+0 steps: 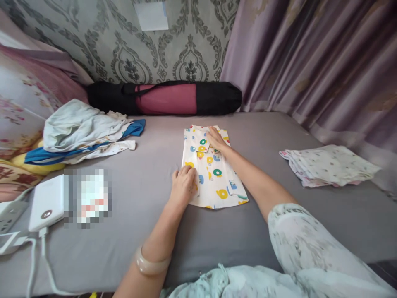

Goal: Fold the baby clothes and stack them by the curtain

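A small white shirt (214,182), printed with yellow, blue and green figures, lies in front of me with its sides folded inward and its collar end away from me. My left hand (185,182) is at its left edge, fingers curled down onto the folded cloth. Near the collar, my right hand (216,140) rests on the shirt with its fingers stretched out flat. The fingertips of my left hand are partly hidden.
Loose clothes (83,128) are heaped at the left, and a folded stack of clothes (331,165) lies at the right. A black and maroon bag (167,99) lies along the wall. A white power bank (48,203) with cables sits at the left on the grey sheet (139,198).
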